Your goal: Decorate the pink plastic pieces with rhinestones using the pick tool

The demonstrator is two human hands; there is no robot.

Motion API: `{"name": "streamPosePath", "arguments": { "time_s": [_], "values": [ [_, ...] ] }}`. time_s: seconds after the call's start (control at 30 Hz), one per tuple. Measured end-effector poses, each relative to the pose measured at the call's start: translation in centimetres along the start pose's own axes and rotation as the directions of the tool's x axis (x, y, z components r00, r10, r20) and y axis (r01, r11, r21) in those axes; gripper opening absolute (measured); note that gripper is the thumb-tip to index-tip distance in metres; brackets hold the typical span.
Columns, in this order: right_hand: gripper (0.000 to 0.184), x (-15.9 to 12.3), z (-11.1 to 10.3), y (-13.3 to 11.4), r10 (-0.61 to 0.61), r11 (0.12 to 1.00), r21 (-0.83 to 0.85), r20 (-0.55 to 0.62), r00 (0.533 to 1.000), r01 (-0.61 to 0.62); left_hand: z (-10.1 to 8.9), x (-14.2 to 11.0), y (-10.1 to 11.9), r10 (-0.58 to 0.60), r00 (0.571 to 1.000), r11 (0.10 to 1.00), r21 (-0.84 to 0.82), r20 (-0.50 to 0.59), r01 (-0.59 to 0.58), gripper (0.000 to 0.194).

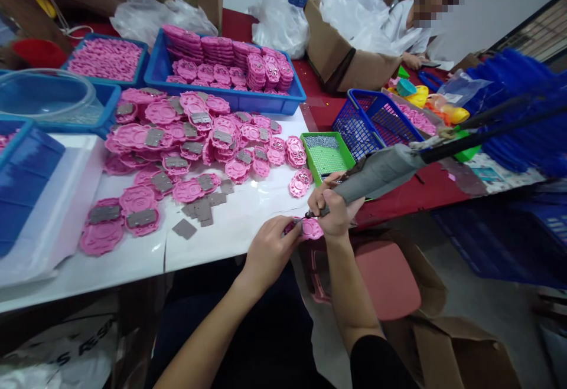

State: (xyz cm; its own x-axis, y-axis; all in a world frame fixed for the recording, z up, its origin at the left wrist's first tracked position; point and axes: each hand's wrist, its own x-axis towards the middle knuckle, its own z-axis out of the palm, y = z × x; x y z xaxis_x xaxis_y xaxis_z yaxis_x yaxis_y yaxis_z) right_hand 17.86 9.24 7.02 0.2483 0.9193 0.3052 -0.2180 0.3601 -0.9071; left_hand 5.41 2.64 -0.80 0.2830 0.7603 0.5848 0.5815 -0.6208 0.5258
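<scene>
My right hand (335, 207) is wrapped round a grey power screwdriver (376, 176), tilted so its dark bit points down and left. The bit's tip meets a pink plastic case (312, 229) near the table's front edge. My left hand (271, 251) pinches the left end of that case, and its fingers hide part of it. Left of my hands lie loose grey plates (204, 209) and a heap of pink cases (177, 135), many with a grey plate set in. Just beyond the screwdriver sits a green tray (328, 157) holding small metal screws.
A blue bin (274, 103) of stacked pink cases stands at the back, beside a smaller bin of pink pieces (106, 58). A blue basket (358, 117) and cardboard box (328, 46) are at right. A co-worker (405, 23) sits beyond. A pink stool (387, 280) stands below.
</scene>
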Motion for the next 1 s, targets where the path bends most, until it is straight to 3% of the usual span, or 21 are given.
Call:
{"name": "streamPosePath", "arguments": {
  "time_s": [0.23,0.4,0.53,0.77,1.0],
  "values": [
    [0.017,0.4,0.6,0.0,0.107,0.994,0.003,0.087,0.990,-0.108,0.1,-0.1,0.0,-0.027,0.999,0.998,-0.048,0.023,0.028,0.019],
    [0.021,0.7,0.5,0.3,0.188,0.981,-0.010,0.256,0.948,-0.192,0.3,-0.2,0.0,-0.033,0.999,0.999,-0.039,0.030,0.034,0.019],
    [0.028,1.1,-0.4,0.2,0.166,0.981,0.037,0.351,0.921,-0.191,0.4,-0.1,0.0,-0.027,0.999,0.999,-0.028,0.022,0.028,0.018],
    [0.024,0.1,-1.9,-0.6,0.005,0.998,0.064,0.127,0.992,-0.013,0.3,0.0,0.2,-0.002,0.999,1.000,0.005,0.044,0.002,0.020],
    [0.018,-0.6,-1.7,-1.3,-0.035,0.996,0.089,0.098,0.995,0.027,0.0,0.0,-0.2,0.017,0.993,1.000,-0.021,0.118,-0.015,0.018]
  ]
}}
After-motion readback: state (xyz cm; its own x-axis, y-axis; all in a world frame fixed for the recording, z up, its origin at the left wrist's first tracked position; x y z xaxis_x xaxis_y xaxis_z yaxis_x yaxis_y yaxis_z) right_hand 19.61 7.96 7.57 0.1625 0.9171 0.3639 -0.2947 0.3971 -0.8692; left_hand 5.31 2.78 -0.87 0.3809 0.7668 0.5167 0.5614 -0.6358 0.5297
